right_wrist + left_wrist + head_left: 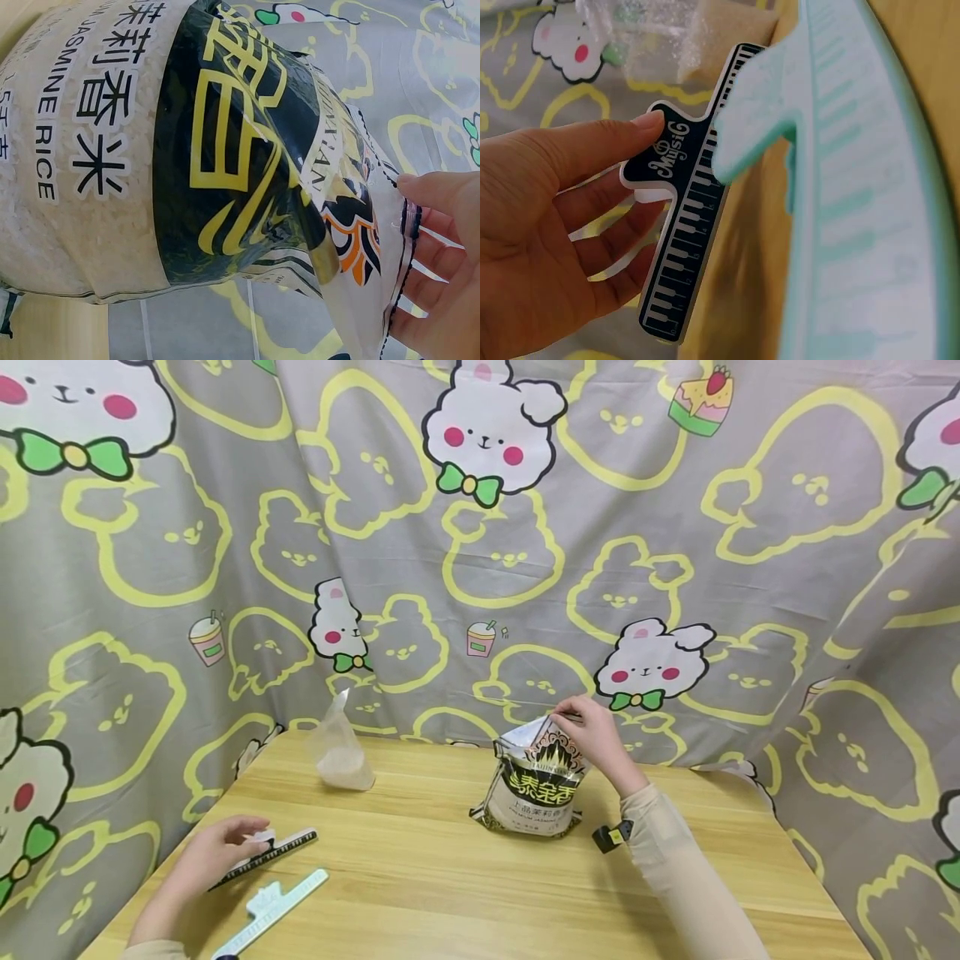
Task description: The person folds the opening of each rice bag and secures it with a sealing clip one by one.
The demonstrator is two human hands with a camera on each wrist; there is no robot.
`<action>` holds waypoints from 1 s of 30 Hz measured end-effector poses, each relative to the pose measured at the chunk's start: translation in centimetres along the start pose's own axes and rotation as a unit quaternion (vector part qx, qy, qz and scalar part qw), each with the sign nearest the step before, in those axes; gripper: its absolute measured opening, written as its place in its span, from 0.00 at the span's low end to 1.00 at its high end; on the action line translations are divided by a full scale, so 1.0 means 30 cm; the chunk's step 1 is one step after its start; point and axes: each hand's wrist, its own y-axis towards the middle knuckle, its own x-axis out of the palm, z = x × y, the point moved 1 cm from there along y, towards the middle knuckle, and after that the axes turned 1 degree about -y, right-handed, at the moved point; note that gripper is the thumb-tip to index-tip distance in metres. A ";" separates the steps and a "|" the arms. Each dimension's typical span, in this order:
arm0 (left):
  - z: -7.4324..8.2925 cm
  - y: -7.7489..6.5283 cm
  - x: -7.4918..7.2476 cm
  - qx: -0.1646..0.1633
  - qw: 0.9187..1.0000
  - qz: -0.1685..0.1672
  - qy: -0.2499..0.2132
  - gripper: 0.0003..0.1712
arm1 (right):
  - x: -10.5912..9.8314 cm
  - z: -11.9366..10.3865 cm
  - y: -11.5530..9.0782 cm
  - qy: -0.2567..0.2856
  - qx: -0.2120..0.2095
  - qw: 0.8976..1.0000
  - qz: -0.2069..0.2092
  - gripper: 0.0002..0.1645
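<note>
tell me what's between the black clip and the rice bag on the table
In the head view, only bare wooden tabletop lies between the black clip and the rice bag.

On the worktop [427,885], in front of the curtain [502,568], the rice bag [532,814] stands right of centre, beneath the right hand [588,727]; the smaller bag [345,766], rear left; the held clip [281,850], in the left hand [213,853], front left; the second clip [273,912], nearer the viewer.

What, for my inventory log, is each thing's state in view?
Jasmine rice bag, upright, top pinched by right grip, opened or sealed unclear
Black Music clip, pinched in left grip, clamping nothing
Mint piano-key clip, resting on table, clamping nothing
Clear plastic bag, standing, partly filled
Printed curtain, hanging
</note>
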 end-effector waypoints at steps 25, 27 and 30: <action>0.216 0.053 -0.005 0.072 0.997 0.011 0.013 0.18 | 0.003 0.008 0.001 0.005 -0.001 1.000 0.000 0.06; 0.231 0.064 0.000 0.077 0.997 0.010 0.010 0.18 | 0.003 0.008 0.000 0.006 0.001 1.000 -0.003 0.06; 0.254 0.082 0.007 0.085 0.996 0.010 0.005 0.18 | 0.003 0.010 -0.002 0.008 0.002 1.000 -0.003 0.06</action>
